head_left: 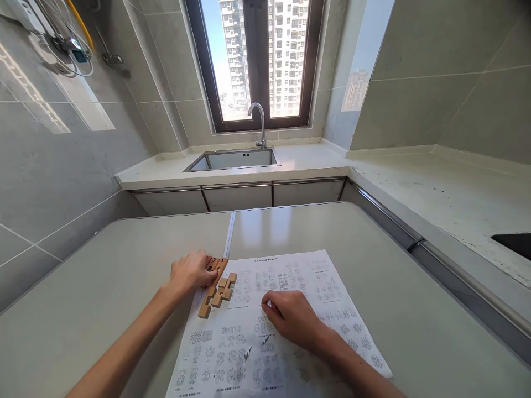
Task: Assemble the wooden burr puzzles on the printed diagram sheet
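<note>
A printed sheet of puzzle diagrams (290,287) lies on the pale table (103,287) in front of me. Several notched wooden puzzle pieces (219,290) rest on its upper left corner. My left hand (191,272) reaches over the topmost pieces, its fingers curled onto a reddish-brown piece (219,263). My right hand (292,318) rests on the middle of the sheet with its fingers curled down against the paper; whether anything is under them is hidden.
Beyond the table runs a white counter (315,160) with a steel sink (236,160) and a tap (259,121) under a window. The counter continues along the right wall, with a dark cutout (512,243) at the right edge. Cables and a pipe hang at top left.
</note>
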`<action>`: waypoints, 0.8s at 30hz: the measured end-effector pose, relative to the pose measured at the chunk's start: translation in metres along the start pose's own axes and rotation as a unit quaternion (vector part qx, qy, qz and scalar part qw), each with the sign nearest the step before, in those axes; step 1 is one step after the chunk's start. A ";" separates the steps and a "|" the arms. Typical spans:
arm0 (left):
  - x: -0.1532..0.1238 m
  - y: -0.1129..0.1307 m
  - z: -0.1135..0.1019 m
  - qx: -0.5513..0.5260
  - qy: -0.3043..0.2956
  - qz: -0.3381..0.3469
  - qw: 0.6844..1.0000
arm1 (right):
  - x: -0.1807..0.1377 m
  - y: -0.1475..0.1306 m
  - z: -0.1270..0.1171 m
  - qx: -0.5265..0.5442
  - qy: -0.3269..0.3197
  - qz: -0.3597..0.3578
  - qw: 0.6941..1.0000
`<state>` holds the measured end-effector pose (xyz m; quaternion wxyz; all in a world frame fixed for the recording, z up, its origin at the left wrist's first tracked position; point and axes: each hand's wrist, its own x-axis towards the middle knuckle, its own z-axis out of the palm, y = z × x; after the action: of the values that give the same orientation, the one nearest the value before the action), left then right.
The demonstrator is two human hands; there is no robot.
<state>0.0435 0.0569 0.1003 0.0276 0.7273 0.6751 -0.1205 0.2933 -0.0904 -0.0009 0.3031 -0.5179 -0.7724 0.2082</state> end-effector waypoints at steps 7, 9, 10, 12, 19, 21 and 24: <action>0.008 0.000 0.000 -0.022 -0.008 0.002 1.000 | 0.000 0.000 0.000 -0.001 -0.002 0.002 1.000; 0.010 0.000 0.000 -0.028 -0.009 0.006 1.000 | 0.000 0.000 0.000 -0.001 -0.002 0.002 1.000; 0.010 0.000 -0.001 -0.031 -0.009 0.007 0.999 | 0.000 0.000 0.000 -0.001 -0.001 0.002 1.000; 0.011 -0.001 -0.002 -0.033 -0.008 0.008 0.999 | 0.001 0.000 0.000 -0.001 0.000 0.002 1.000; 0.011 0.001 -0.004 -0.025 -0.006 -0.002 1.000 | 0.001 -0.001 0.000 0.006 -0.004 0.000 1.000; 0.012 0.002 -0.004 -0.025 -0.004 -0.002 1.000 | 0.000 -0.001 0.000 0.005 -0.004 0.001 1.000; 0.012 0.006 -0.003 -0.030 0.004 -0.003 1.000 | 0.000 -0.001 0.000 0.003 -0.004 0.002 1.000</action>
<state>0.0504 0.0689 0.1002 0.0466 0.7245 0.6807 -0.0976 0.2923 -0.0907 -0.0003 0.3011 -0.5179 -0.7717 0.2136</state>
